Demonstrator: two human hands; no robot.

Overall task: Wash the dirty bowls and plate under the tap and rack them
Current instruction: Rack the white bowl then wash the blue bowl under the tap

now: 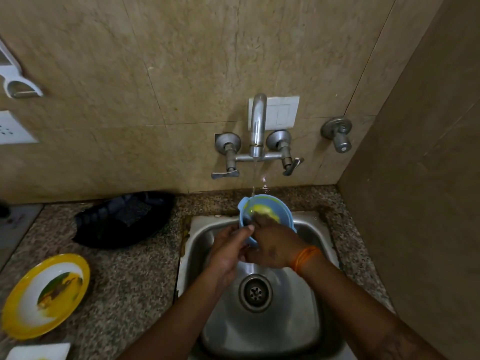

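A light blue bowl (281, 207) with yellow residue inside is tilted over the far end of the steel sink (306, 331), under the running tap (257, 126). My left hand (228, 249) grips the bowl's near left rim. My right hand (275, 246), with an orange thread at the wrist, has its fingers inside the bowl on the residue. A dirty yellow-rimmed plate (45, 296) lies on the granite counter at the left. A white dish (39, 351) shows at the bottom left corner.
A black rack basket (122, 219) sits on the counter behind the plate, left of the sink. Two lever handles (224, 174) flank the spout, and a separate valve (340, 137) is on the wall to the right. A side wall stands close at the right.
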